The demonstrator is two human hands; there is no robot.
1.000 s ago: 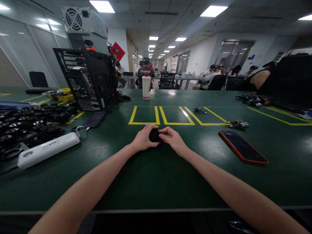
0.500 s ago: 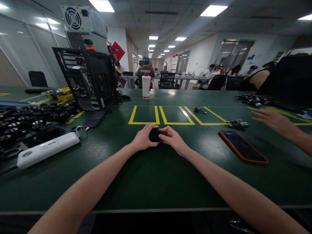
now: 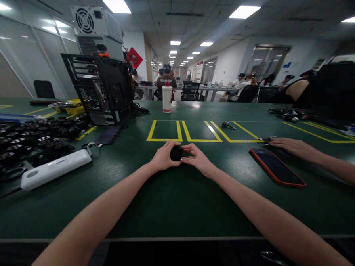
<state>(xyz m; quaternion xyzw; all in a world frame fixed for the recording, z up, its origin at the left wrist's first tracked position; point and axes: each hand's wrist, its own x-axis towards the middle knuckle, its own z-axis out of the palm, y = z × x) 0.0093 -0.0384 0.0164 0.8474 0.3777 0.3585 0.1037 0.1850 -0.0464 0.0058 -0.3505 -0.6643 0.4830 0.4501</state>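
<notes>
Between my two hands is a small black round object (image 3: pixel 175 153), just above or on the green table (image 3: pixel 175 204); its kind I cannot make out. My left hand (image 3: pixel 163 155) curls around its left side, thumb below and fingers above. From the other side, my right hand (image 3: pixel 196 159) pinches its right edge between thumb and fingers. Parts of the object are hidden by my fingers. Beyond my hands, yellow tape outlines (image 3: pixel 164 139) mark the tabletop. A small dark metal part (image 3: pixel 228 125) lies inside the rightmost of these outlines.
At the right, another person's hand (image 3: pixel 294 147) reaches over metal parts (image 3: pixel 265 140) behind an orange-edged phone (image 3: pixel 277 167). A white power strip (image 3: pixel 56 169) and a pile of black parts (image 3: pixel 31 136) lie left. An open computer case (image 3: pixel 104 89) and a white cup (image 3: pixel 166 98) stand farther back.
The other person's hand has moved left and down onto the metal parts by the phone. My hands stay in place around the black object, with only slight finger movement.
</notes>
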